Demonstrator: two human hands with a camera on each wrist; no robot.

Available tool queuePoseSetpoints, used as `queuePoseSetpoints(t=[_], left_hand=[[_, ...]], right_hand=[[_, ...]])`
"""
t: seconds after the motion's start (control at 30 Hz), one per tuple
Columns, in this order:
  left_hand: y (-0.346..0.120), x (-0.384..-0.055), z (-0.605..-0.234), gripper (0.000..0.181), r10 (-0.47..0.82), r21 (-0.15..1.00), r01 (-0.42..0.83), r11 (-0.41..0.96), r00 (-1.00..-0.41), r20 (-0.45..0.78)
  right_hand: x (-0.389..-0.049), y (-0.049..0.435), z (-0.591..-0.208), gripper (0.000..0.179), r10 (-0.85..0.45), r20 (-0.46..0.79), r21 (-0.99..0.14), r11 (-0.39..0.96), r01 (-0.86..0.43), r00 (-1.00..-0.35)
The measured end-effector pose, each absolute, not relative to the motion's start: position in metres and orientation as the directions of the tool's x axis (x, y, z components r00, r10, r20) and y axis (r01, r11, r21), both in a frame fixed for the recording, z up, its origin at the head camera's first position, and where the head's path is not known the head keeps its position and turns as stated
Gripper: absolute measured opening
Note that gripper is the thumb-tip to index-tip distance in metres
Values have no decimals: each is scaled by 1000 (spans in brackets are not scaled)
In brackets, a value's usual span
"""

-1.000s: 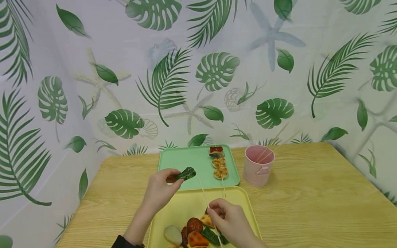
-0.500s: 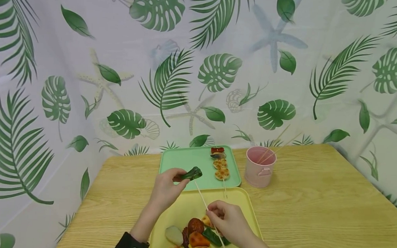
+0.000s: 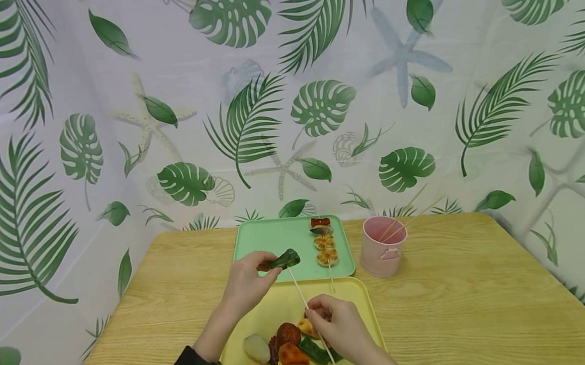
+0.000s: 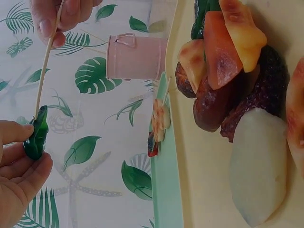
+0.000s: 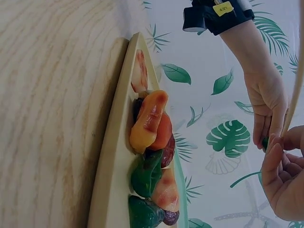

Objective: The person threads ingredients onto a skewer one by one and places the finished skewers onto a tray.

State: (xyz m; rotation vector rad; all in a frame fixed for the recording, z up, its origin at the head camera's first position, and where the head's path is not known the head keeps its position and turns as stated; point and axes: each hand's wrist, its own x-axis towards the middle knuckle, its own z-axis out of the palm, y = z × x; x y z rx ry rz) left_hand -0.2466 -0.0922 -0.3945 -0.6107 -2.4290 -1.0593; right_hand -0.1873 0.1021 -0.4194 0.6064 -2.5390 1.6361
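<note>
In the head view my left hand (image 3: pixel 244 284) pinches a shiny dark green piece of toy pepper (image 3: pixel 287 259) between thumb and fingers, raised over the trays. My right hand (image 3: pixel 337 322) grips a thin wooden skewer (image 3: pixel 298 288) partway along its length. The skewer slants up to the left, its upper end right at the underside of the pepper piece. From the left wrist view, the stick (image 4: pixel 45 71) meets the top of the green piece (image 4: pixel 38 135) held in the left fingers. The right fingers (image 5: pixel 278 159) stay curled around the stick in the right wrist view.
Below the hands lies a yellow tray (image 3: pixel 273 305) with several toy foods, including a pale slice (image 3: pixel 256 348) and an orange piece (image 3: pixel 293 354). Behind it, a green tray (image 3: pixel 264 235) bears a loaded skewer (image 3: pixel 326 257). A pink bucket (image 3: pixel 381 255) holding sticks stands right.
My left hand has moved right with the pepper piece, then dipped slightly. The gap between the piece and the skewer's upper end has closed. My right hand has barely moved.
</note>
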Motion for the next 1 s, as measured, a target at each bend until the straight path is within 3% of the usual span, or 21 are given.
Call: queuePoseSetpoints(t=[0.37,0.77,0.93,1.0], left_hand=[[-90,-242,-402,17,291,396,614,683,-726,624],[-94,-241,-410,19,282,450,632,631,-727,627],[-97,-242,-410,20,265,475,624,620,-737,622],[-98,-243,-410,19,255,505,621,600,-746,615]], right_hand=[[-188,99,-418,6,-283,459,-620,577,-532,-842],[-192,95,-421,8,-289,465,-606,585,-539,-837],[-192,93,-423,10,-311,531,-531,603,-595,-789],[-193,94,-423,8,-317,516,-567,570,-595,-796]])
